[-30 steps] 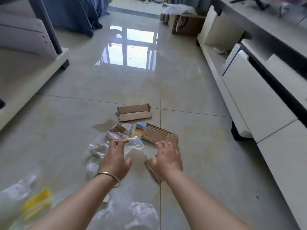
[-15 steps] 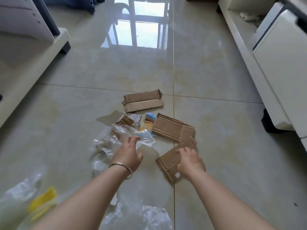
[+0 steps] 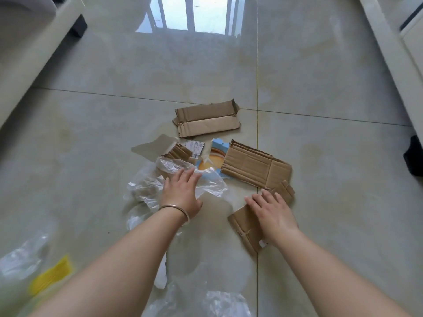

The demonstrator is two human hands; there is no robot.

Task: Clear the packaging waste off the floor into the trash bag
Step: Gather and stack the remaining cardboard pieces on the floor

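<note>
Packaging waste lies on the tiled floor (image 3: 320, 133). My left hand (image 3: 182, 193), wearing a bangle, rests with straight fingers on a crumpled clear plastic film (image 3: 148, 186). My right hand (image 3: 271, 212) lies flat on the nearest brown cardboard piece (image 3: 242, 227). Beyond it a larger ribbed cardboard sheet (image 3: 254, 167) partly covers a blue and orange printed piece (image 3: 214, 160). A folded cardboard strip (image 3: 207, 118) lies farthest away. A small cardboard scrap with a white label (image 3: 186, 149) sits by the film. More clear plastic, perhaps the trash bag (image 3: 206, 300), lies at the bottom edge.
White furniture bases run along the left (image 3: 27, 72) and right (image 3: 393, 53) sides, with dark feet (image 3: 414, 156). A clear bag with a yellow patch (image 3: 49, 274) lies blurred at the lower left. Open tile stretches beyond the cardboard.
The view tilted down and closer. My right hand moved off the far sheet and now lies on the near cardboard piece. My left hand stayed on the plastic film, its fingers now straighter.
</note>
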